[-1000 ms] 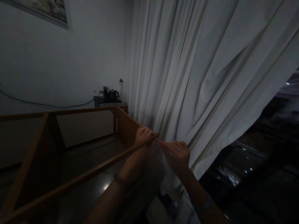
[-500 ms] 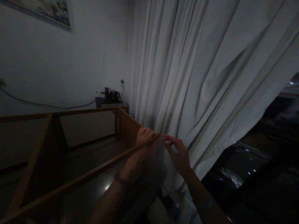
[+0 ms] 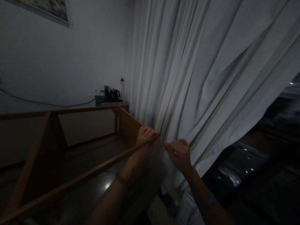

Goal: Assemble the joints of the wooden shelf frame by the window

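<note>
The left hand (image 3: pixel 145 134) grips a straight, squared wooden rail (image 3: pixel 93 170); the right hand (image 3: pixel 180 153) pinches a thin, smooth rod (image 3: pixel 160 141).

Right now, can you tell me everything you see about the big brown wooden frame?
The wooden frame is brown and looks like wood, with long, thin rails, a broader end panel and a divider between the rails. It fills much of the lower left, running out past the left edge of the picture. The left hand holds its near rail by the far end. The right hand has a thin rod pointing at that end; whether it touches, I can't tell.
</note>
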Demonstrator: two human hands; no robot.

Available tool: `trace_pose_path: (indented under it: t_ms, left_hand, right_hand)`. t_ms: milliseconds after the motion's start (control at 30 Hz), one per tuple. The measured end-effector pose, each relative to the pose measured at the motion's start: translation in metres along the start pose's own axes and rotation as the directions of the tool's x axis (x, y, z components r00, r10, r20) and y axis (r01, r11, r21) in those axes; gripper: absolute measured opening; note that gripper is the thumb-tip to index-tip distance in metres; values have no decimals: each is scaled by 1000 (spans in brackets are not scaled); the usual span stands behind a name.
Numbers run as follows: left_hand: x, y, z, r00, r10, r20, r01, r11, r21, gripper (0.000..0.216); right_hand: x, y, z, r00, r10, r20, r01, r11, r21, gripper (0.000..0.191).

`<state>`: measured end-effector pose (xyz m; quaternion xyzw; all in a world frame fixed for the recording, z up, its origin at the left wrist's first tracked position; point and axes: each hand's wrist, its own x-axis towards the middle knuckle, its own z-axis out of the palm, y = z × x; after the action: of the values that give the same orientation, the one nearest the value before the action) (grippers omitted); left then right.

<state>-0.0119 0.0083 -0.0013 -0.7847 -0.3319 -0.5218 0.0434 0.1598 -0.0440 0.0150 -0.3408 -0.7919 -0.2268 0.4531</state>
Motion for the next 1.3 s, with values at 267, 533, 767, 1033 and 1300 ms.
trace_pose_path:
  t_ms: [267, 533, 767, 1033, 1300]
  left_hand:
    - [-1, 0, -3, 999, 44, 25, -44, 999, -8, 13]
    - [-1, 1, -3, 1000, 22, 17, -22, 1000, -15, 16]
    - [-4, -4, 3, 999, -33, -10, 31, 991, -132, 23]
    - [-4, -4, 2, 988, -152, 12, 150, 953, -265, 12]
    - [-4, -6, 7, 990, -139, -25, 128, 960, -248, 11]
  right_hand:
    - [-7, -30, 12, 745, 581, 328, -664, 600, 447, 48]
    - [-4, -28, 11, 653, 577, 490, -748, 394, 534, 57]
    - [-3, -31, 13, 567, 565, 599, -781, 136, 610, 58]
    - [-4, -29, 17, 595, 511, 620, -775, 159, 612, 60]
    - [-3, -30, 15, 560, 512, 651, -787, 82, 611, 58]
